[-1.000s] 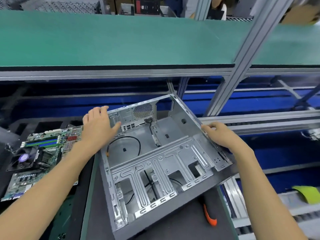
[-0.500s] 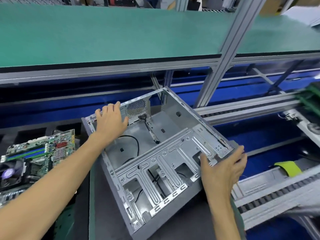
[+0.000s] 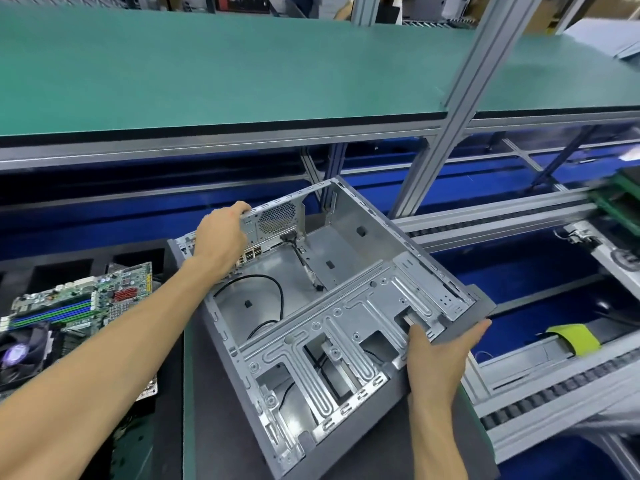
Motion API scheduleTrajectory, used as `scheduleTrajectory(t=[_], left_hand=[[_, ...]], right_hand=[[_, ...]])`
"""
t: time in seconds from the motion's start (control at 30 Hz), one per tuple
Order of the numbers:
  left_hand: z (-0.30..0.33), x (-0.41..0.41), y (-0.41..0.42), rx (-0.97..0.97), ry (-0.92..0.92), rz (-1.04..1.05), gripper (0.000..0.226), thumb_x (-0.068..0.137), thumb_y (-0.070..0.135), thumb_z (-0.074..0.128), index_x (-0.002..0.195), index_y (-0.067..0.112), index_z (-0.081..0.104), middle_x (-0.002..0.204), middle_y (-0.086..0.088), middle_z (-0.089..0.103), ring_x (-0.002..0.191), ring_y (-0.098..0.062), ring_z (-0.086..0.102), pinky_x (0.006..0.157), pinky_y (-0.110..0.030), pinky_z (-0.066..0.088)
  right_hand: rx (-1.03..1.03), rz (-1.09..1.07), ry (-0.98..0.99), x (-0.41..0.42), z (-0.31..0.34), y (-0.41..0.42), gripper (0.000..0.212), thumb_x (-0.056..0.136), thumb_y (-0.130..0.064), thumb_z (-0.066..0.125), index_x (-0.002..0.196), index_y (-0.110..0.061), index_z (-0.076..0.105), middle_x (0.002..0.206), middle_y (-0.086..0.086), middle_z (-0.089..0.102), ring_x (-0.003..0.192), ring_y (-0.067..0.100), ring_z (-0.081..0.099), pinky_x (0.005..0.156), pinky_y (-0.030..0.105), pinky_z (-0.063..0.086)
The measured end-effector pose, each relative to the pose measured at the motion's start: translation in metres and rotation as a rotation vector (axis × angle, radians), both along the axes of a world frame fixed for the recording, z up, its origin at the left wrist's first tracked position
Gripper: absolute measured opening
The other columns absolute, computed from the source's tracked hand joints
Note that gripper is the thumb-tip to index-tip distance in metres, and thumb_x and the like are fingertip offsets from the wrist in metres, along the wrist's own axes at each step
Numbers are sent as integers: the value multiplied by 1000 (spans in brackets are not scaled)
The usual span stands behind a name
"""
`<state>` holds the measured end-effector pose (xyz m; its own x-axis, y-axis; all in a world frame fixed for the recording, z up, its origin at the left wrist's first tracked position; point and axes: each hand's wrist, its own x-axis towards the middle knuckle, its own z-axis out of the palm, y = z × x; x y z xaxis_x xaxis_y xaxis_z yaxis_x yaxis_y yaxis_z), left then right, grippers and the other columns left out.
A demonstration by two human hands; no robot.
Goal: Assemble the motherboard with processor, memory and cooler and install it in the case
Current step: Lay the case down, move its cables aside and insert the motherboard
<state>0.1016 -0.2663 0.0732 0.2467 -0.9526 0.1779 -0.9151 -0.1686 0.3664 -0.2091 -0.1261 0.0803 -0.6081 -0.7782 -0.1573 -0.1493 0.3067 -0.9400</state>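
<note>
Here, case [image 3: 332, 306] on dark mat [image 3: 214, 427], green shelf [image 3: 207, 71] above, left hand [image 3: 221, 237], right hand [image 3: 440, 355], each grip clamped on case

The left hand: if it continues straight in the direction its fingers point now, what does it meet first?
Probably the case's rear panel. The left hand already grips the top edge of that panel, fingers pointing up and right along it; the honeycomb vent lies next in line. Depth is unclear.

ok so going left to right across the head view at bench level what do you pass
cooler fan on the motherboard → left hand gripping the case's rear panel → open case → right hand gripping the case's front corner → yellow-green tag on the conveyor rail
</note>
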Motion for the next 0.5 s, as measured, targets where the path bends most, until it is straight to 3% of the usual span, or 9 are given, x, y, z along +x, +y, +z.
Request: scheduleTrajectory(t=[0.13, 0.23, 0.37, 0.5], left_hand=[[6, 4, -2, 19, 40, -26, 70, 75, -16, 48, 136, 17, 60, 119, -17, 70, 98, -42, 65, 85, -48, 55], [11, 7, 1, 30, 52, -41, 68, 73, -17, 47, 132, 15, 64, 114, -19, 71, 91, -43, 65, 83, -50, 57], [23, 11, 8, 28, 55, -11, 66, 75, -15, 48, 130, 16, 66, 108, -20, 72, 80, -40, 63, 77, -47, 58], [32, 13, 18, 5, 59, 19, 59, 79, -11, 49, 128, 16, 67, 106, -18, 73, 80, -38, 64, 77, -48, 58]], right_hand=[[-20, 9, -42, -1, -3, -1, 105, 94, -9, 66, 161, -29, -12, 170, -2, 5, 155, 17, 13, 125, 37, 14], [-24, 16, -67, -5, -1, -4, 104, 93, -7, 65, 161, -29, -10, 170, -1, 8, 154, 17, 15, 119, 28, 14], [-18, 56, -60, -15, 3, -14, 103, 92, -6, 66, 162, -29, -6, 164, 5, 28, 146, 26, 36, 120, 47, 32], [-48, 102, -64, -21, 12, -27, 102, 91, -5, 65, 162, -28, -3, 161, 3, 35, 138, 24, 45, 117, 44, 37]])
